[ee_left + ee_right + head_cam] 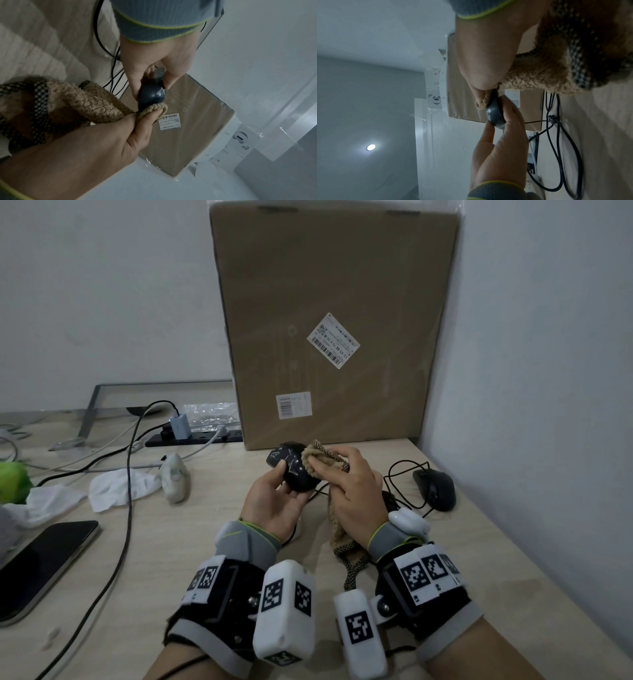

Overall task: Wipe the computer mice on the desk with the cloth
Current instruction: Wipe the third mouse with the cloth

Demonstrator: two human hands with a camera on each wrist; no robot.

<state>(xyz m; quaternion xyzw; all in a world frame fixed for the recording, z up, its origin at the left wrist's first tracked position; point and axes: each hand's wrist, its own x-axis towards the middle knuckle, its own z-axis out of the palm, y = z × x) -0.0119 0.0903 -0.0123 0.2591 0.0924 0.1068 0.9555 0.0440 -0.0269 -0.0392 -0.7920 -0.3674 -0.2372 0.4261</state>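
Left grip (274, 501): fingers wrapped round the black mouse (294, 474), held above the worktop (205, 559), centre.
Right grip (356, 491): clutches the tan cloth (320, 460), pressed against that mouse's right side.
Second mouse (435, 487): on the worktop, right.

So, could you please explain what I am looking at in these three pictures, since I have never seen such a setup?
There is no robot here: a person wears three cameras, one on the head and one on each wrist. The head picture looks down at a desk; the wrist pictures show the same two hands close up, at odd angles. The left hand holds a black mouse above the desk, and the fingers of the right hand press a fuzzy tan cloth against it. On the desk are a second mouse, a phone, cables and a tall box against the wall.
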